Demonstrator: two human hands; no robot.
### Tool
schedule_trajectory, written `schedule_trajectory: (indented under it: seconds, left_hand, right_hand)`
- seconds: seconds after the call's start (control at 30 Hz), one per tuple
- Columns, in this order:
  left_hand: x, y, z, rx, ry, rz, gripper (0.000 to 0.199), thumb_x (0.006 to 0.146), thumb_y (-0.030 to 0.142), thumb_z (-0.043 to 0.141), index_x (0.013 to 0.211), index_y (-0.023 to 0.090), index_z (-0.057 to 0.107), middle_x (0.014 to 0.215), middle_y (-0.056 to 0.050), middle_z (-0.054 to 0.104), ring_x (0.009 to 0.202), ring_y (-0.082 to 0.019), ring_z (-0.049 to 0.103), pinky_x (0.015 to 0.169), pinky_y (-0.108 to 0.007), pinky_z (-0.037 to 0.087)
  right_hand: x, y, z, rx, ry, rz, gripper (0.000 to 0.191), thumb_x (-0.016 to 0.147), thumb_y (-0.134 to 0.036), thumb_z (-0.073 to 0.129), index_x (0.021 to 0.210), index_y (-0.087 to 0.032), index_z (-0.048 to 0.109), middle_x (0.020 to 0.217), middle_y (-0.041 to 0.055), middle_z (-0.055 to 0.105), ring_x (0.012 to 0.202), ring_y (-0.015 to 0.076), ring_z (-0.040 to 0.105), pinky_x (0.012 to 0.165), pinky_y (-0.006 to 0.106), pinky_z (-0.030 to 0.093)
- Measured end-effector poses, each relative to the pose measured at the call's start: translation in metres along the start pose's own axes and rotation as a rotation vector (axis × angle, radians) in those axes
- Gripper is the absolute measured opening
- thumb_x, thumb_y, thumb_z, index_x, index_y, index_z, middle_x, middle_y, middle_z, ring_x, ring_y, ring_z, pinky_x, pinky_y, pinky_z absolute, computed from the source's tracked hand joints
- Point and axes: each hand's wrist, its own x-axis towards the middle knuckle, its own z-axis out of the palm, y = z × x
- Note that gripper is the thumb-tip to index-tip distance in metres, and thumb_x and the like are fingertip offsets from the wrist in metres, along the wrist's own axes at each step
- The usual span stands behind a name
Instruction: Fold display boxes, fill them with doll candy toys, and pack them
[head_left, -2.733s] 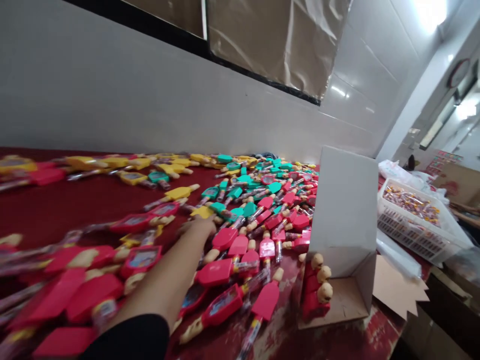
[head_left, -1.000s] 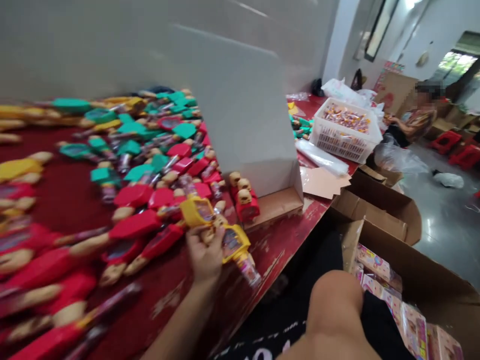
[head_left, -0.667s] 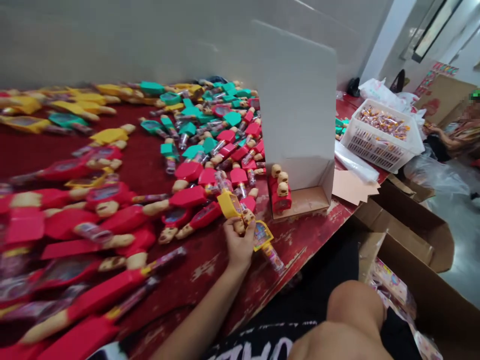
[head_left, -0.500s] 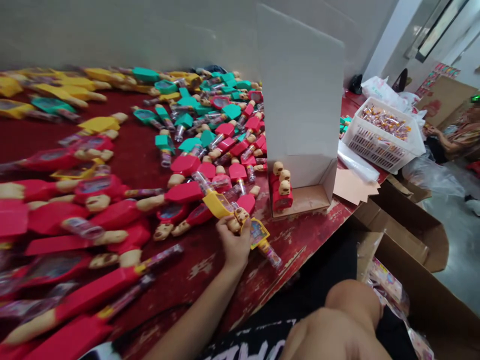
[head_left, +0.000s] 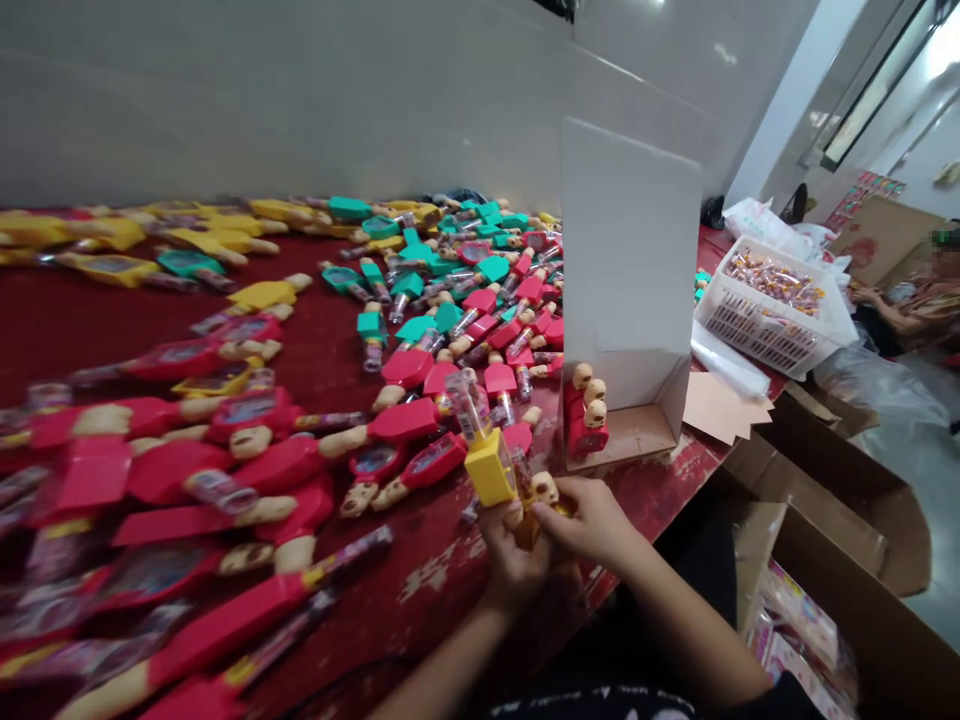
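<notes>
My left hand (head_left: 516, 555) and my right hand (head_left: 586, 520) meet over the table's near edge, both gripping yellow candy toys. One yellow toy (head_left: 490, 467) stands up from my left hand, its clear candy tube (head_left: 466, 404) pointing away from me. A small doll-like tan end (head_left: 544, 489) shows between my fingers, and the rest is hidden by my hands. Red toys (head_left: 405, 421) lie close to my left hand, with teal toys (head_left: 411, 286) farther back. In the white cardboard display box (head_left: 628, 290), several red toys (head_left: 587, 425) stand together.
The red-painted, worn table (head_left: 429, 578) runs along a white wall. On its right are a white plastic crate (head_left: 765, 310) of wrapped candies and flat cardboard (head_left: 718, 408). Below sits an open carton (head_left: 847, 600) of printed packs. A seated co-worker (head_left: 907, 310) is at the right.
My right hand has come in and joined my left on the yellow toys, which have turned upright. The view has shifted slightly, and my knee has left the frame.
</notes>
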Motion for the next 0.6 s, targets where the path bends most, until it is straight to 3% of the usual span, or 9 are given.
schedule_trajectory:
  seconds: [0.07, 0.2, 0.3, 0.43, 0.5, 0.6]
  left_hand:
    - [0.005, 0.009, 0.002, -0.006, -0.021, -0.042, 0.049, 0.066, 0.042, 0.075, 0.098, 0.021, 0.045, 0.095, -0.005, 0.049, 0.085, -0.018, 0.055, 0.073, -0.030, 0.052]
    - [0.018, 0.019, 0.009, -0.014, -0.033, -0.218, 0.039, 0.074, 0.043, 0.067, 0.097, 0.022, 0.044, 0.087, 0.000, 0.047, 0.070, -0.012, 0.050, 0.061, -0.023, 0.047]
    - [0.029, 0.011, 0.013, 0.001, -0.017, -0.300, 0.040, 0.071, 0.044, 0.066, 0.096, 0.022, 0.043, 0.085, 0.001, 0.048, 0.069, -0.012, 0.051, 0.062, -0.024, 0.046]
    - [0.042, -0.003, 0.017, 0.031, -0.060, -0.382, 0.042, 0.066, 0.045, 0.066, 0.095, 0.021, 0.047, 0.084, 0.000, 0.054, 0.072, -0.015, 0.054, 0.064, -0.026, 0.046]
    - [0.044, -0.005, 0.018, 0.032, -0.076, -0.383, 0.041, 0.065, 0.045, 0.066, 0.093, 0.021, 0.049, 0.081, 0.000, 0.054, 0.071, -0.016, 0.054, 0.064, -0.027, 0.046]
    - [0.043, -0.006, 0.017, 0.053, -0.106, -0.364, 0.040, 0.066, 0.046, 0.065, 0.093, 0.021, 0.051, 0.081, 0.000, 0.054, 0.072, -0.017, 0.054, 0.068, -0.029, 0.046]
  right_hand:
    - [-0.004, 0.006, -0.003, 0.087, 0.069, 0.045, 0.022, 0.082, -0.037, 0.055, 0.071, -0.017, 0.058, 0.063, -0.0008, 0.056, 0.058, 0.0121, 0.049, 0.056, 0.024, 0.037]
    - [-0.011, 0.026, -0.022, 0.403, 0.313, 0.017, 0.021, 0.079, -0.036, 0.051, 0.076, -0.017, 0.058, 0.071, 0.0007, 0.061, 0.062, 0.0128, 0.054, 0.059, 0.024, 0.043]
    - [-0.017, 0.036, -0.053, 0.535, 0.670, -0.035, 0.017, 0.073, -0.034, 0.059, 0.069, -0.018, 0.053, 0.062, -0.0010, 0.061, 0.053, 0.0127, 0.054, 0.052, 0.024, 0.044]
    - [-0.008, 0.031, -0.096, 0.301, 1.171, -0.217, 0.021, 0.078, -0.031, 0.061, 0.064, -0.018, 0.053, 0.056, -0.0022, 0.060, 0.050, 0.0130, 0.057, 0.053, 0.026, 0.047]
    - [0.009, 0.028, -0.107, 0.211, 1.255, -0.308, 0.021, 0.079, -0.031, 0.060, 0.065, -0.018, 0.053, 0.058, -0.0017, 0.061, 0.054, 0.0142, 0.060, 0.057, 0.028, 0.050]
    - [0.044, 0.031, -0.107, 0.161, 1.170, -0.353, 0.021, 0.078, -0.033, 0.058, 0.065, -0.020, 0.050, 0.056, -0.0018, 0.061, 0.053, 0.0148, 0.060, 0.057, 0.029, 0.050]
